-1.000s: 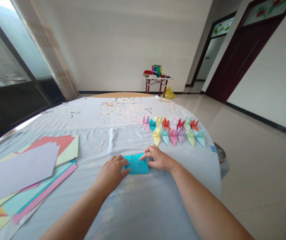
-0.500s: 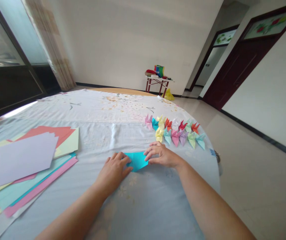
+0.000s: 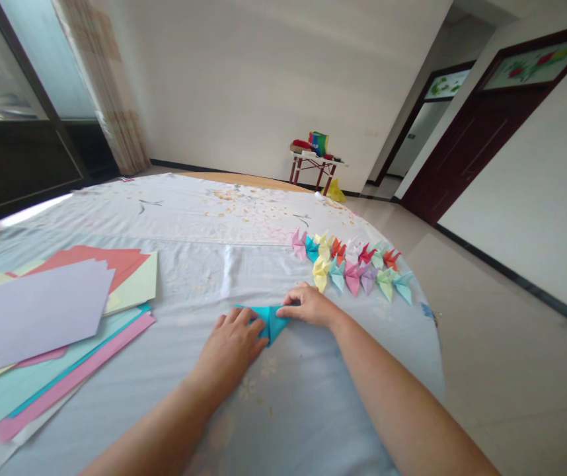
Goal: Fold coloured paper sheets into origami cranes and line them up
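A bright blue sheet of origami paper (image 3: 269, 324), partly folded to a point towards me, lies on the cloth between my hands. My left hand (image 3: 236, 337) rests over its left side with fingers spread, pressing it down. At the upper right corner, my right hand (image 3: 308, 307) pinches the paper's edge between thumb and fingers. Beyond my right hand stand two rows of folded paper cranes (image 3: 353, 276) in several colours.
On the left lies a pile of coloured paper sheets (image 3: 36, 317), a lilac one on top. A flowered tablecloth (image 3: 194, 218) covers the round table. Further off, a small side table (image 3: 316, 160) with items stands by the wall, a yellow bag (image 3: 334, 192) beside it.
My right hand has folded the paper's right part over, so its outline now narrows to a point. The left hand has stayed on the paper.
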A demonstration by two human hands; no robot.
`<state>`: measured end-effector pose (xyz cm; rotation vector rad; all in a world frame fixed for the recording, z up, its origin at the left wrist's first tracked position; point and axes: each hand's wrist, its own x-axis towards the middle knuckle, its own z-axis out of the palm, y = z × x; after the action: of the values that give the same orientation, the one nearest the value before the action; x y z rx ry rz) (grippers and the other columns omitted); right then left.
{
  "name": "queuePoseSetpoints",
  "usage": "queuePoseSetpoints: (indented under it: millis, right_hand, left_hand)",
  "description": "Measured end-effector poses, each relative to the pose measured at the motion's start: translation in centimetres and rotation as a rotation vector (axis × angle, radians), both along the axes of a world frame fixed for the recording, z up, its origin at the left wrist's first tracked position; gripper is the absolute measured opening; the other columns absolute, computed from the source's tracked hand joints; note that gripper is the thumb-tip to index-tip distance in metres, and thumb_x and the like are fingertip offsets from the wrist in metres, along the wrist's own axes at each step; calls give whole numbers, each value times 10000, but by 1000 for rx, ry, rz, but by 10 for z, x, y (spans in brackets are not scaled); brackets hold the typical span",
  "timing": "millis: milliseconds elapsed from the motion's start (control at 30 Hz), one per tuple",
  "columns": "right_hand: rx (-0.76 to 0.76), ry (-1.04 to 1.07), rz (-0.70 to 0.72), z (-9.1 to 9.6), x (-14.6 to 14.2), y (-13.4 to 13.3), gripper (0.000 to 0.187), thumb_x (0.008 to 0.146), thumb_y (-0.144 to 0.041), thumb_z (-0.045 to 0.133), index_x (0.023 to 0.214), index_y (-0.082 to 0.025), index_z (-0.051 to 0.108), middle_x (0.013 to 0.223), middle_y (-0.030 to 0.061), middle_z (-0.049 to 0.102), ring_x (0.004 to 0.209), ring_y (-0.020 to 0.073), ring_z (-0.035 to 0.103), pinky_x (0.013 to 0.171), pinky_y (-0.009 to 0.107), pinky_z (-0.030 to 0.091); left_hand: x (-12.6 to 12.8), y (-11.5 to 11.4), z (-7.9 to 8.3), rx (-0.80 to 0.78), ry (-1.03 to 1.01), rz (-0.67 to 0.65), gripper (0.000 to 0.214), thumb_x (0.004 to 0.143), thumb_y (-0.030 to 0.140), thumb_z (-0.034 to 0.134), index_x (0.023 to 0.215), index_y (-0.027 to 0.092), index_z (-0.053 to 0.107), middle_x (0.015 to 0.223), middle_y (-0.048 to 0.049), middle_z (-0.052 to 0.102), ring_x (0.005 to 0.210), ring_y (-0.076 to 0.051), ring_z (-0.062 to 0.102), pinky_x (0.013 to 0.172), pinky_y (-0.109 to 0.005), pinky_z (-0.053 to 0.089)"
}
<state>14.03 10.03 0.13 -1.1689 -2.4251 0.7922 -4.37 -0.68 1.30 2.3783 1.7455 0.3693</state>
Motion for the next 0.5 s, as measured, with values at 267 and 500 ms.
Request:
queuePoseSetpoints:
  millis: [267,500]
  right_hand:
    - [122,-29,-40,-4,-1,-9,255,694,-465,625,711,-212,656,741,3,643,866,186,488,811,315,311]
    - [145,-16,-50,-8,0,-9,253,702,-464,620,699,-212,642,752,3,629,863,182,477,805,314,299]
  left_hand:
    - [-5,3,-3,43,-64,-64,209,821,340,463,920,253,626,953,-36,583,932,-210,483,812,-362,327]
    - [-6,4,-1,41,-35,-163,293,851,303,407,1102,321,556,935,-37,578,898,-210,495,767,-343,347]
